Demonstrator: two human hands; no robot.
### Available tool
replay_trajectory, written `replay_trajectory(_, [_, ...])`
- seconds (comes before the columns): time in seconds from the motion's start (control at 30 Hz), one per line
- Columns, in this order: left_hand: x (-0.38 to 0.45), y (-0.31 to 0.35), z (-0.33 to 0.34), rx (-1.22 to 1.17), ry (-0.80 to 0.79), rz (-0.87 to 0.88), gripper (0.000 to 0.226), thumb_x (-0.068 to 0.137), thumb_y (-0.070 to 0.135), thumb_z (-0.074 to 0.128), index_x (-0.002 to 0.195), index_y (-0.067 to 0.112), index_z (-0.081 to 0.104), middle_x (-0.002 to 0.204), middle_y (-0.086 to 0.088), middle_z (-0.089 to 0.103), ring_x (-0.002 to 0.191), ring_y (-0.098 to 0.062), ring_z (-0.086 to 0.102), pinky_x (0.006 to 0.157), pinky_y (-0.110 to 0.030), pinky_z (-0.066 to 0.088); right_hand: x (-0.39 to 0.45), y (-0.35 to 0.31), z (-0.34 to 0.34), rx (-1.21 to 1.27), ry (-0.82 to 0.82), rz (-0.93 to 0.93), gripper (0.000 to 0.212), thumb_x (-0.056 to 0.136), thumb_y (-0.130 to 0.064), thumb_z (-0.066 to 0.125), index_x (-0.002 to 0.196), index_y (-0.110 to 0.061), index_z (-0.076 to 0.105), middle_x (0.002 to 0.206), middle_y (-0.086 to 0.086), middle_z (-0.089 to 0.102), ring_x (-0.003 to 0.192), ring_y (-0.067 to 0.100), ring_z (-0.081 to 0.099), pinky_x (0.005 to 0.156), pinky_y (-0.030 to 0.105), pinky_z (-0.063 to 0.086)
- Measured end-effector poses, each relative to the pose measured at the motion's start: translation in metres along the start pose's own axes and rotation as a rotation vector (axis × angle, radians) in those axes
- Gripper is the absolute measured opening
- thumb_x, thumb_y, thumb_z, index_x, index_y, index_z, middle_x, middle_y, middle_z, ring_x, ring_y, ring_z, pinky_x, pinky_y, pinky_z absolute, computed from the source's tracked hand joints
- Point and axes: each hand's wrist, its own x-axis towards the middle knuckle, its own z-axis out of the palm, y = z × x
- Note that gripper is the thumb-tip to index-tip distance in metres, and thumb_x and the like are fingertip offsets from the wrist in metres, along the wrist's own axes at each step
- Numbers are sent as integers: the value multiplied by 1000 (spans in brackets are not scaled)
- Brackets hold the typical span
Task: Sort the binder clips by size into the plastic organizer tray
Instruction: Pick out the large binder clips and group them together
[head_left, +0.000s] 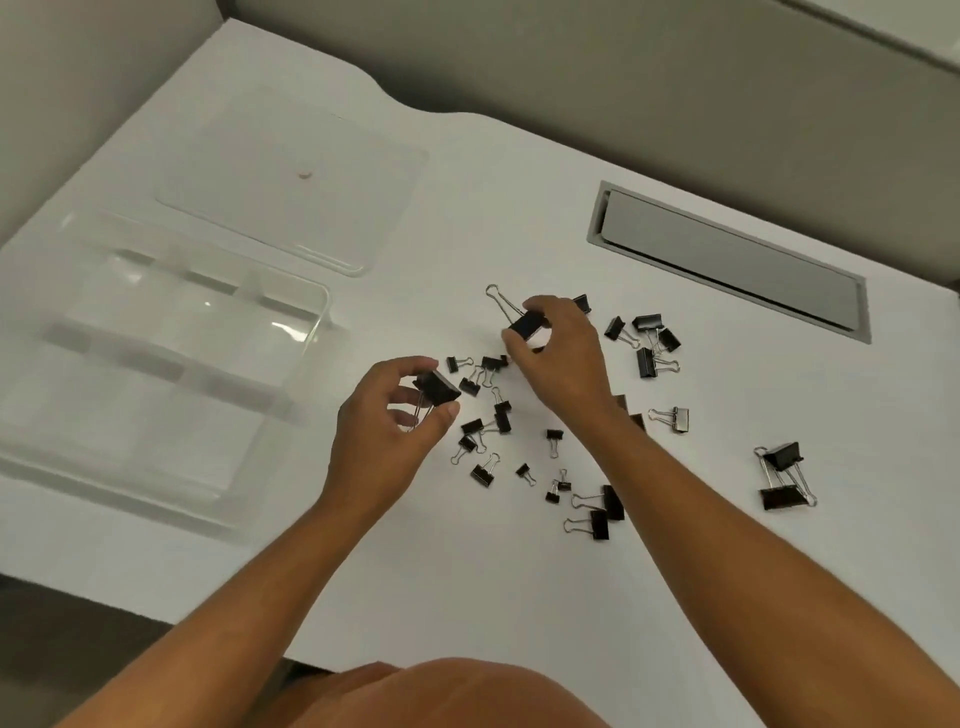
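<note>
— White and matt, the desk (519, 597) is seen from above, with a grey cable hatch (727, 265) let into it beyond the scattered clips (519, 447) and a grey wall behind. What is held?

— One large black clip (439, 388) is pinched by the left hand (387, 431), fingers curled round it, at the pile's tray-side edge. Another large clip (527, 325) is gripped by the right hand (563, 358) above the pile's far side, its wire handle sticking out away from the palm.

— And the tray?

— The clear organizer tray (156, 364) is set well apart from the pile, toward the desk's left edge; its compartments look empty, though glare makes that hard to confirm. A clear lid (291, 182) lies flat beyond it.

— How should this step be done?

— Both large clips would best be carried to one compartment and released low, so nothing bounces across the dividers. Mid-sized and small clips, mixed in the pile, should be compared by body width before being dropped.
</note>
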Motion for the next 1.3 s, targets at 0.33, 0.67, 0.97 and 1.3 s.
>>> replay_trajectory(0.33, [-47,8,95,186,-591,286,37,88,36,80,121,39,62,117,23,59,101,-2,60,77,-19,49,-193,64,-72,236,415,425,24,93,-28,76,114,-33,66,114,-16,67,108,4,65,89,29,52])
replay_trajectory(0.67, [-91,17,266,428,-737,330,40,93,38,73,128,26,58,120,8,52,97,-10,57,82,-24,44,-257,188,-123,78,618,598,26,92,-31,76,116,-28,67,112,-17,63,109,11,57,99,40,52])
replay_trajectory(0.97, [-73,37,384,415,-380,31,39,85,44,79,103,23,51,109,5,40,73,-27,71,65,-37,61,-224,294,-164,-73,633,633,36,87,-40,79,116,-22,65,115,-3,63,108,26,57,88,38,36])
replay_trajectory(1.3, [-66,25,391,379,-277,-30,33,102,33,61,132,19,59,126,-3,53,91,-28,72,88,-42,57,-195,319,-162,-43,510,490,41,100,-57,43,112,-24,64,115,-6,58,108,24,49,88,35,30])
